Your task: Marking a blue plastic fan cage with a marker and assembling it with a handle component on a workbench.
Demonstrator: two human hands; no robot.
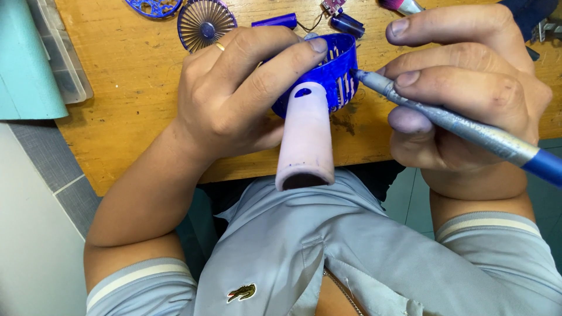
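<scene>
The wooden bench (134, 88) carries the loose parts along its far edge: a round blue fan grille (205, 23), a second blue grille piece (153, 7) toward the far left corner, a blue cylindrical cell (275, 21) and a small circuit board (333, 6) joined by thin wires. The handheld fan body (307, 126), a blue slotted cage on a pale pink handle, is held above the near edge of the bench, handle pointing toward the person.

Risk: the screwdriver (462, 129) tip sits at the cage rim; if it slips off its seat under pressure it could likely snap a thin slot rib or jab the supporting fingers. Cause: an angled approach and a part held in the air rather than braced.

The left hand (240, 96) wraps over the cage, fingers closed around it, thumb beneath. The right hand (468, 88) grips the screwdriver shaft pen-fashion, fingers closed, wrist level with the bench edge
</scene>
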